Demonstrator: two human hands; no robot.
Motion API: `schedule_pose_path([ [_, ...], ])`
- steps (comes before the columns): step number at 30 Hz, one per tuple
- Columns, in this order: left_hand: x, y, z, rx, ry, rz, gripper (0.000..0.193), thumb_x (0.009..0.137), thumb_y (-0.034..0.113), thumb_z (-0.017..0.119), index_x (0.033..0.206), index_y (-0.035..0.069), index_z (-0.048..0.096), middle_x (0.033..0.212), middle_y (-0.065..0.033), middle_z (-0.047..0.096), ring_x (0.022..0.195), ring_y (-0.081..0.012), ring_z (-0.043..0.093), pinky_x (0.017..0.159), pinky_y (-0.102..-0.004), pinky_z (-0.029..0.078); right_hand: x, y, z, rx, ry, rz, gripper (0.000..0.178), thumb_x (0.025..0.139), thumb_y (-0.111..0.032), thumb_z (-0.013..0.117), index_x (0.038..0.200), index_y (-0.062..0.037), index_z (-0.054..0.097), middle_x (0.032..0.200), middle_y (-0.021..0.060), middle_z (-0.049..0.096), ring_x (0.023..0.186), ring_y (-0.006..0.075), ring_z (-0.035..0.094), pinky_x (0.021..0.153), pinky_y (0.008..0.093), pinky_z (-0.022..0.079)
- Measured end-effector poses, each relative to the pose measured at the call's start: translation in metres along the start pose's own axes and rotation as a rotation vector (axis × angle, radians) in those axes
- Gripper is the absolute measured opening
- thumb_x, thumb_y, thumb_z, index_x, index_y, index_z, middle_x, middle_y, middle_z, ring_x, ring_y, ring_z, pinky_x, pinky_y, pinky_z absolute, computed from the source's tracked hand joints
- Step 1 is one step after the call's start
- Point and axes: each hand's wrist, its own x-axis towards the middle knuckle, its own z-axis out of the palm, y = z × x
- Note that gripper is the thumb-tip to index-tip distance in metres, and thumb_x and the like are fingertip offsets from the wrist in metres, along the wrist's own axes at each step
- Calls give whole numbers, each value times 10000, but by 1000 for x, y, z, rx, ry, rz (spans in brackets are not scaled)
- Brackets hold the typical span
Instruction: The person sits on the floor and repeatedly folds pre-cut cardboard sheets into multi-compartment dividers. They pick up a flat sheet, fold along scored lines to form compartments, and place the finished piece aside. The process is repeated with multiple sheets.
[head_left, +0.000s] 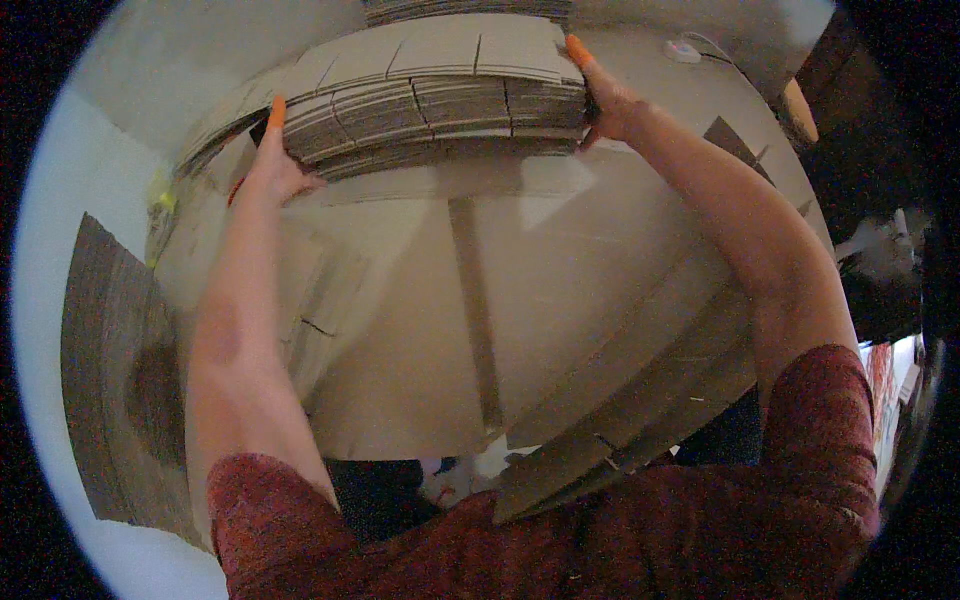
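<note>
stack: a thick bundle of flattened cardboard sheets (440,100), lying at the far side of the tabletop (620,250), on top of larger flat cardboard panels (420,330).
left hand (272,165): clamped on the bundle's left end, fingers curled under the edge, one orange-nailed finger up along its side.
right hand (610,100): gripping the right end, a finger laid along the top edge, the others tucked beneath (partly hidden, so i can't be sure how deep they reach).
step: looks like the bundle is being taken hold of at both ends, arms stretched out.
next move: would call for an even pull from both grips, kept level so the sheets don't fan or slide.
nearby: more stacked cardboard (470,10) behind; loose panels (620,440) near the person's body.
</note>
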Motion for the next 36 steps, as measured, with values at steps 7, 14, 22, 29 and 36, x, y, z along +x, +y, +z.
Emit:
schedule_pose_path([
  [7,-28,16,0,64,-31,56,749,811,625,500,1303,68,420,1324,-107,455,1197,-276,435,930,-550,365,-40,5,1,-49,-14,34,1004,697,-833,338,1375,-93,324,1391,190,335,1210,437,346,908,650,270],
  [14,-77,-9,38,849,515,869,646,861,458,556,1304,17,393,1326,-204,411,1218,-324,409,993,-458,345,-185,-14,-18,-656,265,-384,663,878,-522,470,1299,-12,431,1314,149,464,1229,266,412,1013,405,313],
  [22,-109,-78,220,1803,256,1325,635,835,368,596,1328,39,368,1381,-180,348,1281,-370,307,1031,-466,288,-324,119,-171,-1258,1021,-605,360,823,-218,612,1125,-26,570,1097,232,574,975,375,563,833,416,458],
  [29,-92,-55,218,1842,131,1080,395,855,270,573,1210,102,530,1128,-179,566,948,-346,568,798,-391,465,-320,115,-141,-1112,779,-416,329,820,-86,556,1140,-10,555,970,231,600,921,370,575,800,407,448],
  [36,-110,-21,199,1411,20,1041,272,840,247,608,1029,58,661,889,-150,665,788,-297,631,730,-358,491,-310,91,-93,-1065,939,-899,341,855,-123,575,1152,42,543,1138,185,584,1012,330,578,859,342,463],
])
